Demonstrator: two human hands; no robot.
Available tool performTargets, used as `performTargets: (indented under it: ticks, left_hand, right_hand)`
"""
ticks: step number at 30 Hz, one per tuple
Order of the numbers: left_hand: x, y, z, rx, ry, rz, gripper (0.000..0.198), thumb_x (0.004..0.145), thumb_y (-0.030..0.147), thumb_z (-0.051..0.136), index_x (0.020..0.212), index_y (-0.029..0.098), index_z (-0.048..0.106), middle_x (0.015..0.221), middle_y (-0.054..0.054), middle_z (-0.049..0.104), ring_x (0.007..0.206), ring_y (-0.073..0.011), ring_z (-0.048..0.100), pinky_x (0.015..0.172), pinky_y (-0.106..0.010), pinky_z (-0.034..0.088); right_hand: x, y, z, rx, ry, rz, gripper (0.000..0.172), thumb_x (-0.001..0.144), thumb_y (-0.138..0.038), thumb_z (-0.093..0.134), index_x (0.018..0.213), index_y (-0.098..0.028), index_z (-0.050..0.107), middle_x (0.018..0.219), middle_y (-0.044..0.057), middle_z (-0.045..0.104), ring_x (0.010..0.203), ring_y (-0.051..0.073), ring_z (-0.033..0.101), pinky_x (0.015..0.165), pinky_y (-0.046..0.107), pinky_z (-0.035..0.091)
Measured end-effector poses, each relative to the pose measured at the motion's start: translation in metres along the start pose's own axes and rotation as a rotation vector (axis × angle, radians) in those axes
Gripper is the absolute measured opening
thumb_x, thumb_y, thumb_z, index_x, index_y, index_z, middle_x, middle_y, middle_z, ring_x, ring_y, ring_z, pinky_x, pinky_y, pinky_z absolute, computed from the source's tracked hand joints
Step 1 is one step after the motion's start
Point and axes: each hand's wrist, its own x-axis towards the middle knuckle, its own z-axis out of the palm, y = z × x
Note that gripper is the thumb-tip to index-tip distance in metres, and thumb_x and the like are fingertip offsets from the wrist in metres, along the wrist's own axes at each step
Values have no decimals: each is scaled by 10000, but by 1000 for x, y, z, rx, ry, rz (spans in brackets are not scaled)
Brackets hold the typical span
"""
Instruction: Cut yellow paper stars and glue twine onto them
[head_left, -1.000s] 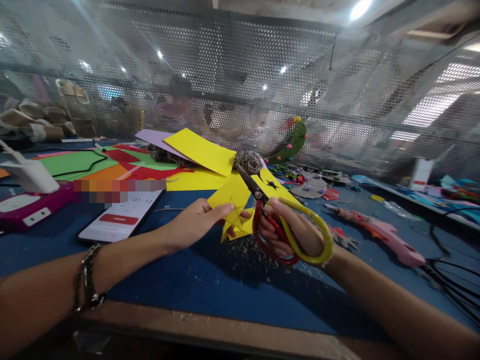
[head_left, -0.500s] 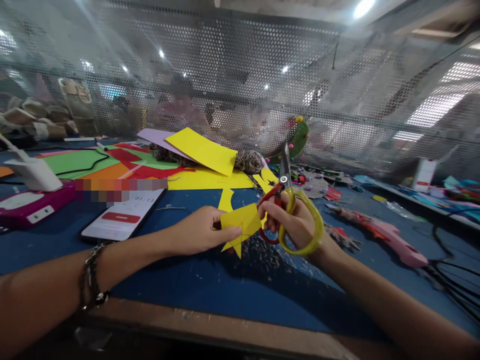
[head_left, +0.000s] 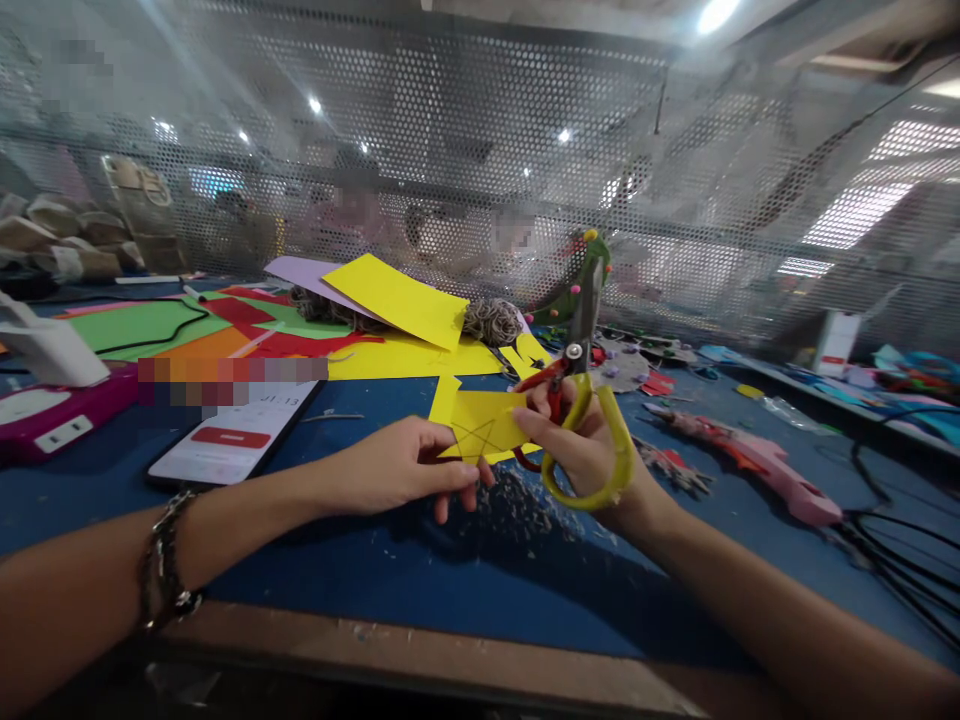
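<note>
The left hand (head_left: 431,465) has its thumb and fingers closed on the lower left edge of a small piece of yellow paper (head_left: 495,408), held above the tabletop (head_left: 360,570) with a drawn star outline (head_left: 474,442) facing up. The right hand (head_left: 598,450) is wrapped around the handles of the scissors (head_left: 574,352), and its fingertips also seem to pinch the paper's right corner. The blades point up and away, clear of the paper. Gripping two things at once could let the scissors swing if that hold loosens. The paper looks thin, so pulling from both edges might crease or tear it across the lines. The left fingers sit right by the outline; a blade brought there could nick them, or stray off the line if the paper flexes. A yellow strip (head_left: 444,398) just behind could be snipped by mistake because its colour matches. The phone (head_left: 244,430) lies near the left forearm, where a careless elbow could nudge it.
</note>
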Motion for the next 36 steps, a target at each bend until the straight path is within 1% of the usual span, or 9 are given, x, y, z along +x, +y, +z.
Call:
performTargets:
  ticks: [2,7,18,23,25,28,31,34,36]
  left_hand:
    - [0,1,0,28,9,14,183,819,256,447,783,118,563,674,13,577,463,-32,499,503,-163,392]
    - [0,1,-1,52,165,13,256,843,266,371,758,115,559,594,28,542,413,-35,466,466,-169,370]
    - [-3,5,0,91,223,56,254,816,277,397,654,134,532,499,52,473,405,-37,425,443,-164,342]
    - [-3,5,0,80,355,79,260,831,269,369,636,148,491,471,59,440,383,-41,401,410,-167,323]
    - [-2,3,-1,51,403,112,268,848,299,353,676,150,494,478,63,426,377,-41,396,406,-171,322]
    - [0,1,-4,-45,445,155,264,853,328,368,725,151,517,493,65,415,382,-38,390,406,-169,319]
    - [1,0,-5,-128,465,181,246,848,326,398,742,154,538,492,67,413,392,-33,378,405,-158,305]
    - [1,2,-5,-134,455,178,241,838,325,414,742,153,554,494,68,417,393,-32,368,394,-155,291]
    - [0,2,-4,-87,419,152,249,829,306,411,701,148,554,489,65,427,389,-35,373,392,-159,294]
  right_hand:
    - [1,1,-1,-3,6,-8,253,692,-261,582,609,-187,354,572,-62,388,470,53,396,444,193,355]
    - [3,5,-4,-35,-52,0,250,701,-286,583,616,-183,372,540,-60,418,468,61,434,452,199,364]
    - [1,6,-3,22,-107,-6,263,729,-296,575,611,-185,367,535,-59,458,478,67,487,476,204,397]
    - [1,5,-4,56,-125,25,239,745,-334,555,652,-186,393,566,-42,501,502,81,512,480,214,415]
    - [4,6,-7,75,-126,22,238,764,-372,522,666,-179,422,553,-39,505,458,72,493,453,207,405]
    - [10,11,-12,52,-143,40,312,804,-422,442,626,-166,451,425,-48,453,347,55,416,382,193,350]
    - [12,16,-13,46,-202,77,392,811,-486,382,582,-172,432,349,-59,374,297,54,351,342,193,295]
    - [7,16,-8,148,-246,100,379,776,-538,399,639,-186,428,442,-50,424,309,51,343,343,201,286]
    - [3,13,-4,231,-277,73,404,736,-597,406,687,-197,429,518,-34,466,339,59,376,363,210,314]
